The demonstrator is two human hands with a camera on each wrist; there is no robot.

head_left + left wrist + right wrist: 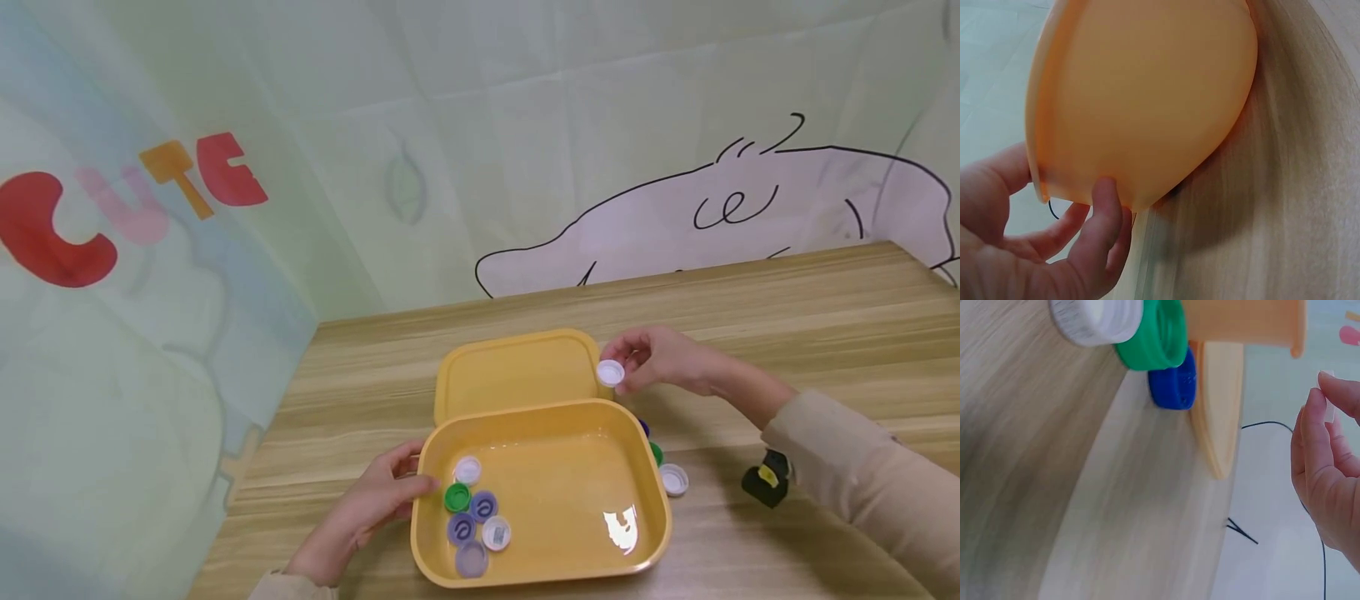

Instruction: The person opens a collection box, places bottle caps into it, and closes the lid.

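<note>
"Watching that right hand [663, 362], can you tell what it has?"

"A white cap [611, 372], pinched between thumb and fingers, held up off the table [795, 304] by the right end of the yellow lid [517, 375], on the far side of the yellow box [555, 500]."

"And the left hand [375, 497]?"

"Thumb over the rim, fingers against the outside, so the box's left wall is clasped between them."

"Which step would you call it?"

"Moving caps singly, I'd judge, with one in mid-carry. A cluster of caps [483, 507] lies in the box's left part; a blue cap [1172, 381], a green cap [1138, 344] and a second white cap [673, 480] sit just beside its right wall."

"What would the next move call for?"

"If it's meant for the box, bringing it near and left over the rim, lowering it, then parting the fingers. Whether it's going in or out, I can't tell."
</note>
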